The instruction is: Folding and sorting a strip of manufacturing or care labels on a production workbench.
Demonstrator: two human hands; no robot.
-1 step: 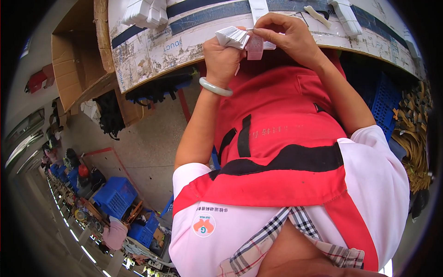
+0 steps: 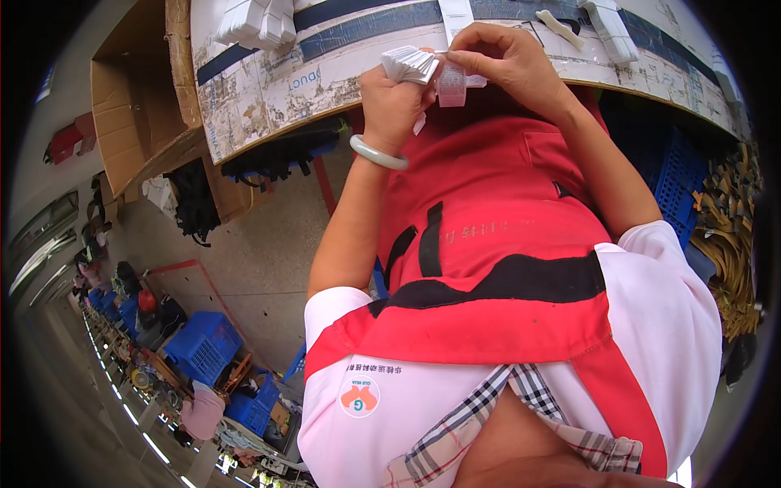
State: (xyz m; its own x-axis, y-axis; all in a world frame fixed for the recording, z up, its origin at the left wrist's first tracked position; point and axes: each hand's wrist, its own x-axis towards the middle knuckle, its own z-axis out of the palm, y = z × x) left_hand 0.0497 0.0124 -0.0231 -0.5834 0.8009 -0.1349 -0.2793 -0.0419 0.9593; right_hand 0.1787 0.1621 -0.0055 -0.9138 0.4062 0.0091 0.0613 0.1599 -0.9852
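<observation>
My left hand (image 2: 390, 106) is closed round a fanned bundle of white labels (image 2: 408, 65), held just over the table's near edge. My right hand (image 2: 518, 69) meets it from the right, thumb and forefinger pinched on the thin white end of a label beside the bundle. Between the hands hangs a pinkish, see-through label strip (image 2: 451, 88) with fine print; what grips its upper end is hidden by the fingers. A small white tip pokes out below my left fingers.
On the worn, taped tabletop (image 2: 342, 77) lie white label bundles (image 2: 259, 23), another white stack (image 2: 612, 32), a cream-coloured piece (image 2: 560, 29) and a white strip (image 2: 457, 18). An open cardboard box (image 2: 138, 98) stands left. Blue crates (image 2: 680, 183) sit below right.
Both hands hold almost the same pose. The pinkish strip has swung very slightly right and its printed face shows a little more.
</observation>
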